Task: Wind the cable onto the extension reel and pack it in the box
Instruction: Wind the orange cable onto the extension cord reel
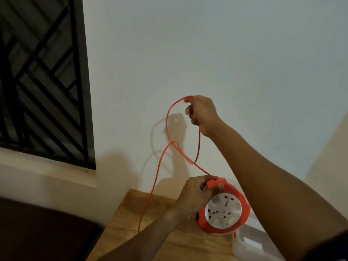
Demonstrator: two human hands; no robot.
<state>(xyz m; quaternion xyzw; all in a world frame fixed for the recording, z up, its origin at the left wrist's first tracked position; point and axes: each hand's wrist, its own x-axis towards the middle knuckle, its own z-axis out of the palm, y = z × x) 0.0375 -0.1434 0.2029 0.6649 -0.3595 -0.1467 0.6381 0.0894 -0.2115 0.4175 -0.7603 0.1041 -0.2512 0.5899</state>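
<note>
A round orange extension reel (243,210) with a white socket face is held up over the wooden table (165,240). My left hand (194,196) grips its orange handle at the top. My right hand (202,113) is raised in front of the wall and pinches the thin orange cable (166,121). From there the cable loops down, crosses itself, and runs to the reel's top. Another strand hangs down to the table's left part. A clear plastic box (252,242) stands on the table at the lower right, partly behind my right forearm.
A pale wall fills the background. A dark window with a black metal grille (43,81) is at the left, with a ledge below it. A dark surface (43,232) lies left of the table.
</note>
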